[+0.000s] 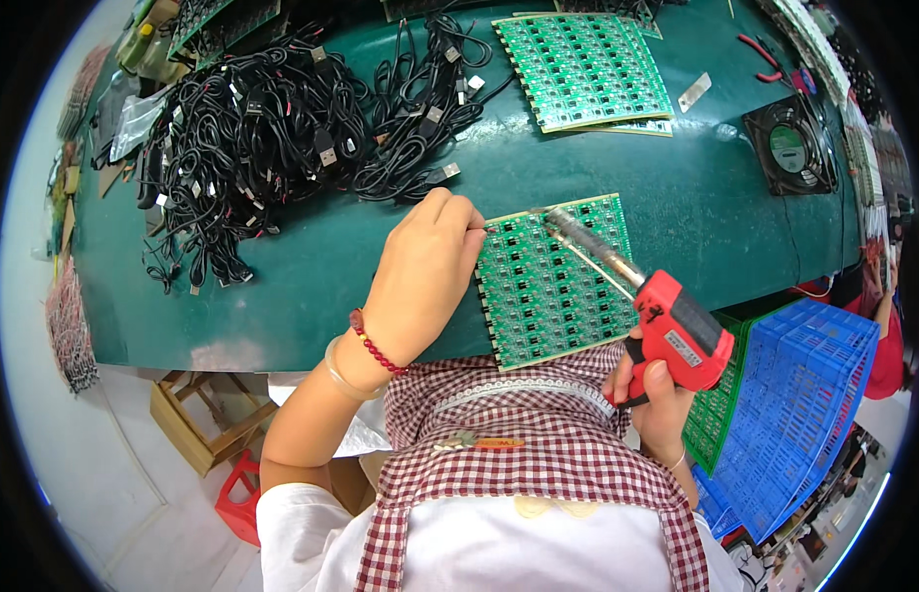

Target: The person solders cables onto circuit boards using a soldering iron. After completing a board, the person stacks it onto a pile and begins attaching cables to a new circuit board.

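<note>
A green circuit board panel (558, 286), covered with rows of small parts, lies at the table's near edge in front of me. My right hand (659, 397) is wrapped round the handle of a red and black soldering gun (682, 335). Its metal barrel slants up to the left, and the tip is over the panel's far edge. At the panel's far left corner is my left hand (425, 266), with its fingers pinched together. Whatever sits between those fingertips is hidden by the hand.
A big heap of black USB cables (262, 138) covers the table's left side. More green panels (583, 74) are stacked at the far middle. A small fan (790, 146) and red-handled pliers (761, 59) lie far right. Blue crates (800, 395) stand right of me.
</note>
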